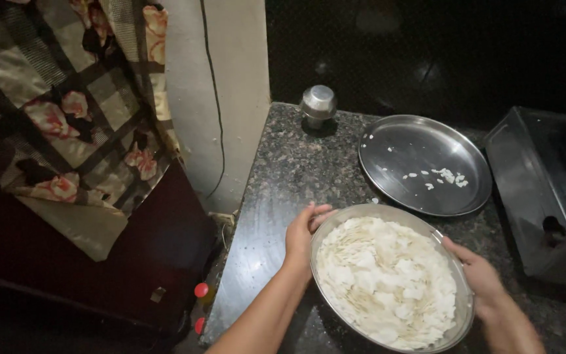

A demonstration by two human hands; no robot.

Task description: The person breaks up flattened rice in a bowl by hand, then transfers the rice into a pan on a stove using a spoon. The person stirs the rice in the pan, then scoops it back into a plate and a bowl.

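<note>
Both hands are clamped on the rim of a wide steel bowl (388, 275) heaped with white flakes (388, 278): the left hand (304, 236) grips the near-left edge with fingers curled over the lip, and the right hand (478, 275) grips the opposite side, its fingers closed around the rim as far as can be seen. The bowl sits at the front of the dark speckled desk (289, 177), close to its near edge. The heap rises close to rim height, so a small tilt toward either hand would likely send flakes sliding over the lip onto the desk or down to the floor. The rim is thin, smooth metal, and a grip held only at two points could slip if one hand lifts faster than the other. Just behind the bowl lies an almost bare steel plate (425, 164) with a few stray flakes, and a knock against it could jolt the load. A small steel cup (318, 103) stands farther back, and a grey box-like appliance (548, 190) stands near the right hand, leaving little room to swing that way
</note>
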